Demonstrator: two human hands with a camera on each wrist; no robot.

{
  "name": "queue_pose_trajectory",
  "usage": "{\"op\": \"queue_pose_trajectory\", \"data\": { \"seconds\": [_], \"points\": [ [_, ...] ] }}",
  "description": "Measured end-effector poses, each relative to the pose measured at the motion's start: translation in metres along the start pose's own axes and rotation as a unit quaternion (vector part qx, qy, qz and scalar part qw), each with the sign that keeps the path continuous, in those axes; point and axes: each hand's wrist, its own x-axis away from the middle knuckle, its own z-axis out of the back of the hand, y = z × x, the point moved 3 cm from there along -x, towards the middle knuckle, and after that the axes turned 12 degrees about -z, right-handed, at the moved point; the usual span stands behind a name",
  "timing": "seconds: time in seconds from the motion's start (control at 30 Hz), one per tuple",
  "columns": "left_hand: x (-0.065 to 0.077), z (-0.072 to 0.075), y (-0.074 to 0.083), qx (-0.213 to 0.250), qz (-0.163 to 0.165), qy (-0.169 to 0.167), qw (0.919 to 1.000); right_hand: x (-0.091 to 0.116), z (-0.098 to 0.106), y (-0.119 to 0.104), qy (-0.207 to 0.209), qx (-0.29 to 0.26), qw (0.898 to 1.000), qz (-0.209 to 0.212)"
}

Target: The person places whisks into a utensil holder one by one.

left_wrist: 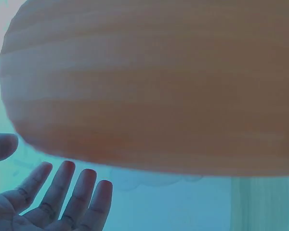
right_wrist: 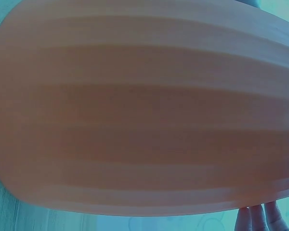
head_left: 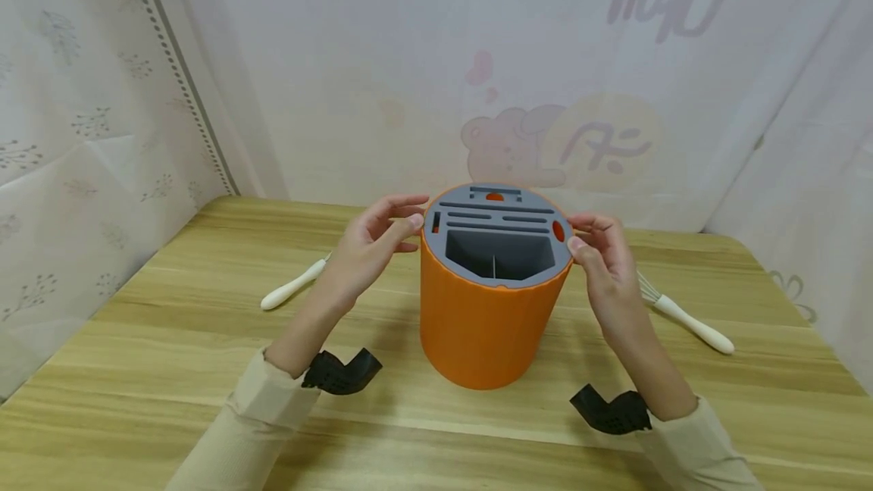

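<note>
Between the two hands, an orange ribbed utensil holder [head_left: 487, 332] stands on the wooden table. Its grey slotted lid [head_left: 470, 224] has narrow slots, small side openings and a large divided compartment. My left hand [head_left: 364, 248] is at the holder's left rim, thumb tip close to the edge. In the left wrist view its fingers [left_wrist: 82, 195] are extended and spread just off the orange wall. At the right rim is my right hand [head_left: 607, 267], with its thumb and fingertips against the outer side. The right wrist view shows straight fingers [right_wrist: 257, 219] at the wall's edge.
A white-handled utensil [head_left: 293, 284] lies left of the holder, its far end hidden behind the left hand. On the right lies a whisk [head_left: 692, 324] with a white handle, partly behind the right hand. Patterned curtains [head_left: 341, 82] hang along the table's back and sides.
</note>
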Motion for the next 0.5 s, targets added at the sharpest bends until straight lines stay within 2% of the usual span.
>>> {"op": "queue_pose_trajectory", "data": {
  "seconds": [0.1,0.23,0.4,0.5],
  "points": [
    [-0.002,0.011,-0.002,-0.028,-0.001,-0.001,0.9996,0.000,0.000,0.000,-0.004,0.003,1.000,0.001],
    [-0.003,0.031,-0.007,-0.088,0.004,-0.001,0.9961,0.000,0.001,0.000,-0.007,0.007,1.000,0.005],
    [-0.002,0.056,-0.012,-0.168,0.014,0.007,0.9857,0.000,0.001,0.001,-0.009,0.006,1.000,0.014],
    [0.000,0.068,-0.015,-0.214,0.015,0.010,0.9766,0.000,0.002,0.001,-0.010,0.005,1.000,0.018]
  ]
}}
